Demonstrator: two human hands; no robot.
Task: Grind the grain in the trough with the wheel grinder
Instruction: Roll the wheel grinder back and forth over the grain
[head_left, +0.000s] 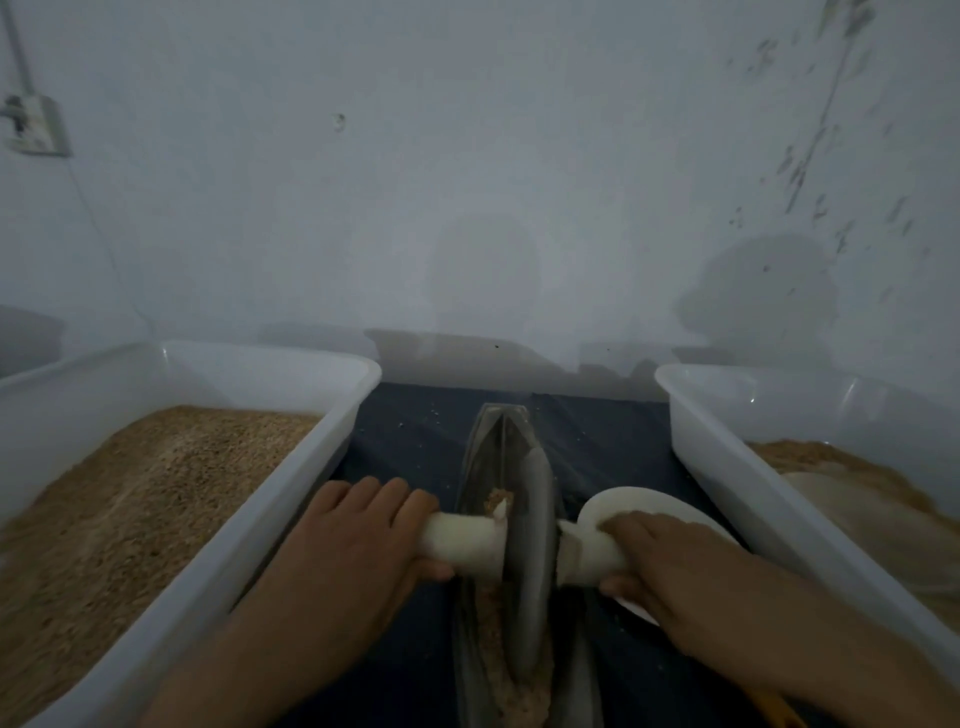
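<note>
Both hands grip the white handles of the wheel grinder (524, 551): left hand (358, 540) on the left handle, right hand (670, 566) on the right. The dark wheel stands upright in the narrow trough (483, 457), with ground grain (493, 670) beside it, between two white tubs (291, 467) of grain

1. Left bin (291, 499) w/ grain and right bin (727, 467) are boxing in the trough (480, 457), leaving narrow strips of dark cloth (410, 447) each side.
2. White plate (649, 501) is blocking the right strip.
3. Wall (493, 208) is closing off the far end.
</note>
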